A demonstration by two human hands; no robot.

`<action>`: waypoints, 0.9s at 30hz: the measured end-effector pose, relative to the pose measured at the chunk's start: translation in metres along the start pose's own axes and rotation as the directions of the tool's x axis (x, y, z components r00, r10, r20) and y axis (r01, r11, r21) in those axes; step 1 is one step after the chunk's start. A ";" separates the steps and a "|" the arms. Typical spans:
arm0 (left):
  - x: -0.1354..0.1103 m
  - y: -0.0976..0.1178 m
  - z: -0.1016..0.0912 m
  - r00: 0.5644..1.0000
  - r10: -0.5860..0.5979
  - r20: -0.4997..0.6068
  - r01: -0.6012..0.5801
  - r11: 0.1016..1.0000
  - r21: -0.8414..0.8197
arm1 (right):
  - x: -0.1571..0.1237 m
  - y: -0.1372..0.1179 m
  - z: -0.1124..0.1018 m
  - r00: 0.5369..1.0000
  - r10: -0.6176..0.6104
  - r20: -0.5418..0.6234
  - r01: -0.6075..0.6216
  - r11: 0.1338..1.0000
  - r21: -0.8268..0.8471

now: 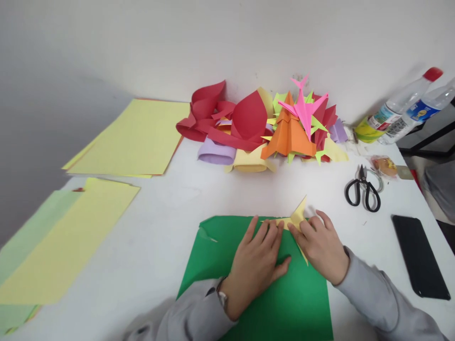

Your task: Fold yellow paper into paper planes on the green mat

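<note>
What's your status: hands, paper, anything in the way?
Left hand pressing narrow end of folded yellow paper. Right hand holding its winged end. Green sheet partly underneath. Scissors off to the right, apart from both hands.

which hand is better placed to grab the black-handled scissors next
Probably the right hand: it is nearer the black-handled scissors than the left hand, though both are touching the folded pale yellow paper.

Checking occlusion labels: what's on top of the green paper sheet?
Left hand and right hand, both touching a folded pale-yellow paper piece over the far edge of the green paper sheet. The hands and grey left sleeve hide whatever lies beneath them.
</note>
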State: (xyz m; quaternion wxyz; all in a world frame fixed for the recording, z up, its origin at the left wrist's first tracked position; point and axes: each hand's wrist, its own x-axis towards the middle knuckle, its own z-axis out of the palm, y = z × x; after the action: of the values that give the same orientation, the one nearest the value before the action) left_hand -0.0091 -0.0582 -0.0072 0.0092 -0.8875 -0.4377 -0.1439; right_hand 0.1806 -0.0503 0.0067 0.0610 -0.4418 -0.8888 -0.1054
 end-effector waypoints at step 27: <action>0.005 0.005 -0.010 0.997 0.028 -0.078 -0.022 0.997 0.070 | 0.000 -0.001 0.004 0.996 0.039 -0.086 -0.037 0.999 0.020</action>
State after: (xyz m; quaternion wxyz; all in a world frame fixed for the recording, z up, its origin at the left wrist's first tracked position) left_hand -0.0050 -0.0590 0.0044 0.0586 -0.8857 -0.4306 -0.1634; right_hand 0.1801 -0.0499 0.0027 0.1056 -0.4529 -0.8778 -0.1150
